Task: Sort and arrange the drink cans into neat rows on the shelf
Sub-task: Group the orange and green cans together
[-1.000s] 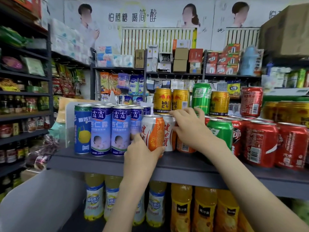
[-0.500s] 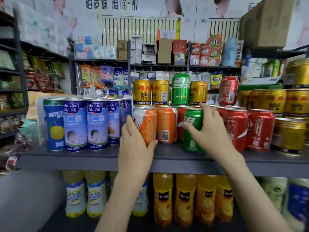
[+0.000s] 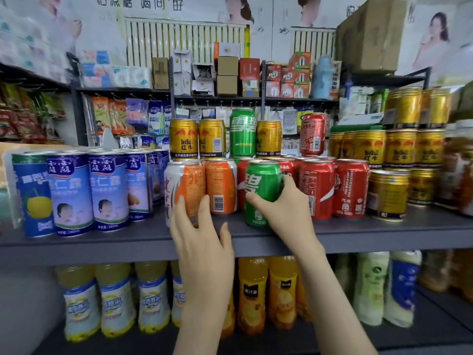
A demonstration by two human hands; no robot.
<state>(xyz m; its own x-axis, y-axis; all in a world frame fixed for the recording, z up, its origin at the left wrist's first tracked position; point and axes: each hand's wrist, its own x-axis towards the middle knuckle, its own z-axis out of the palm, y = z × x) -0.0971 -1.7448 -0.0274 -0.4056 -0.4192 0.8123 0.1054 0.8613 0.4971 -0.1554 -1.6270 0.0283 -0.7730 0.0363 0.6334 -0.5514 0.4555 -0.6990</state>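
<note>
On the grey shelf (image 3: 384, 234) stand mixed drink cans. My right hand (image 3: 286, 211) grips a green can (image 3: 261, 185) at the shelf's front, thumb across its label. My left hand (image 3: 202, 239) hovers with fingers spread just in front of a white-and-orange can (image 3: 183, 185), fingertips near it but not gripping. An orange can (image 3: 221, 187) stands between the two. Red cola cans (image 3: 350, 190) fill the row to the right. Gold cans (image 3: 183, 138), a second green can (image 3: 242, 131) and a red can (image 3: 312, 134) sit stacked on top.
Tall blue cans (image 3: 110, 193) stand in a row at the left. More gold cans (image 3: 399, 149) are stacked at the right. Juice bottles (image 3: 252, 293) fill the shelf below. Further racks with boxes and snacks stand behind.
My right hand has pulled the green can forward and left, in front of the red cans. My left hand has let go of the white-and-orange can and drawn back a little.
</note>
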